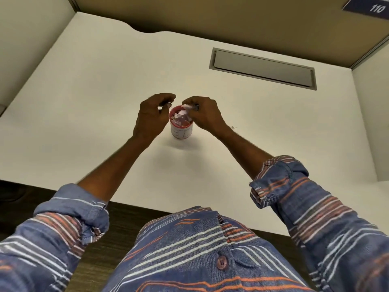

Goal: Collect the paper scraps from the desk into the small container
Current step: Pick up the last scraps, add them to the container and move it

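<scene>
Two hands are hovering over the middle of the off-white desk surface [84, 102] right now, and I'm watching it all from the head cam. Sitting between them is the small round container with a red rim and white side [181, 127], standing upright roughly in the centre of the surface, well away from every edge. It's looking pretty stuffed: white and pinkish torn paper scraps [182, 118] are piling up to the rim.

The right hand [205, 114] is hanging right at the far right side of the rim, fingers curled in and pinching a small crumpled white scrap [187, 106] just above the opening. The left hand [152, 116] is sitting just beside the container's left side, fingers bent with thumb and forefinger drawn close together. I honestly can't tell whether it's pinching anything, it's too blurry there.

One tiny dark speck [233, 127] is lying on the surface just right of the right wrist; too small to say what it is. Toward the far right corner a grey rectangular metal flap [263, 68] is sitting flush in the surface. Both arms are wearing rolled-up blue sleeves with orange and white stripes [294, 197].
</scene>
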### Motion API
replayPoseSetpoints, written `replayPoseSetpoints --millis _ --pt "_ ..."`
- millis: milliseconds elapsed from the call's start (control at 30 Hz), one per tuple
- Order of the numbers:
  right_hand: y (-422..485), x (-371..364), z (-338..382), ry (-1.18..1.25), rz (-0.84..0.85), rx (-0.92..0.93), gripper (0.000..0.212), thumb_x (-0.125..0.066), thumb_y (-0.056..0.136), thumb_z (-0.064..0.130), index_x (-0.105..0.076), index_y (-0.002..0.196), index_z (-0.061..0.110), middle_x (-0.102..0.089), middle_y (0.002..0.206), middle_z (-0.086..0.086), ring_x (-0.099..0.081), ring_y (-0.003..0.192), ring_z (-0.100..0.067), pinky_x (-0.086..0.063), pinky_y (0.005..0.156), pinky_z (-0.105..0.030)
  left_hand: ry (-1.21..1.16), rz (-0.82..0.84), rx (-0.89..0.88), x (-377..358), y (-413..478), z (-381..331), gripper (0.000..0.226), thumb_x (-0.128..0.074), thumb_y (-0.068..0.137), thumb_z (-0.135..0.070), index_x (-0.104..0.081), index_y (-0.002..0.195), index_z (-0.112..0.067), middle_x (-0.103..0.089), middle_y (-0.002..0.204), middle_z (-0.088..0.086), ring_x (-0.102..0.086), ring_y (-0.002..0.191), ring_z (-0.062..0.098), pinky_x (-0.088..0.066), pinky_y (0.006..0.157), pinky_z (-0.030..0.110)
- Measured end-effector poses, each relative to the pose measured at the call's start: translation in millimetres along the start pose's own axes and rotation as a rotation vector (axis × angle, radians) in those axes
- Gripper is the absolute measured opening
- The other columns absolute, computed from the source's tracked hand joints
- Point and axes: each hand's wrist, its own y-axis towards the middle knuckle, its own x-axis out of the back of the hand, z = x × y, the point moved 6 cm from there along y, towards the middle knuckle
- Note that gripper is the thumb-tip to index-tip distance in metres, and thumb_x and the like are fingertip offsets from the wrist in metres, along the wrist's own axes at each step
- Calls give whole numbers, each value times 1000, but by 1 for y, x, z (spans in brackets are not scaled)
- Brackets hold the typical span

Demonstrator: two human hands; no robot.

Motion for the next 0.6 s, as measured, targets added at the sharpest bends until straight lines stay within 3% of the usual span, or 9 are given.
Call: replayPoseSetpoints --millis 167,300,400,500,600 --pt "3 3 9 -23 -30 74 32 -59 87 -5 -73 113 7 -73 117 -8 -68 109 -20 -55 94 -26 -26 -5 -37 -6 -10 -8 32 -55 93 -7 -65 123 -15 -67 120 -2 -63 110 7 -58 89 24" --pt "3 26 -6 7 -161 82 22 -60 86 -2 -75 100 7 -77 97 -6 -74 85 -18 -60 83 -34 49 116 -93 -24 -14 -11 28 -59 91 -14 -67 117 -17 -65 120 -2 -61 114 14 -53 99 33" --pt "3 45 -41 -58 -220 65 18 -62 86 3 -74 98 9 -77 93 -5 -72 77 -16 -60 80 -34 188 244 -101 -40 -11 -9 23 -63 92 -17 -72 113 -19 -62 125 -2 -53 121 17 -41 102 21" --pt "0 55 -91 -267 -164 37 30 -60 94 9 -67 123 8 -71 122 -10 -68 109 -26 -51 100 -36 310 317 -129 -50 -5 -9 23 -61 94 -14 -73 114 -14 -61 124 4 -50 122 24 -40 98 25" --pt "-14 44 -146 -545 105 -15 49 -49 103 16 -38 150 3 -38 157 -18 -37 146 -31 -24 122 -36 395 374 -121 -56 2 -8 26 -60 93 -13 -72 116 -9 -63 125 9 -54 122 27 -39 98 25"
